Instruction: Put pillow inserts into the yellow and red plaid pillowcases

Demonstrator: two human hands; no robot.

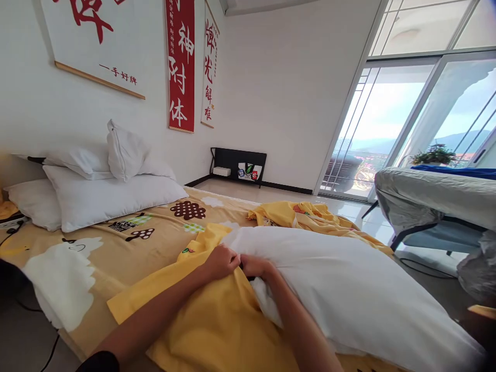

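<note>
My left hand (222, 261) is closed, its fingers gripping the upper edge of a yellow pillowcase (217, 320) that drapes in folds over the bed. Knuckle to knuckle with it, my right hand (253, 265) is curled into a grip at the near left end of a large white pillow (333, 279). The right fingertips are partly hidden, and a small dark patch shows just under them. The pillow lies bare on the bed, to the right of the pillowcase, with my right forearm across its left side.
Several white pillows (116, 201) are piled at the bed's left end. Another crumpled yellow cloth (306, 213) lies beyond the pillow on the patterned bedsheet (155, 243). A plastic-covered table (442, 191) and blue chair (437, 235) stand right. A low black shelf (240, 160) is against the far wall.
</note>
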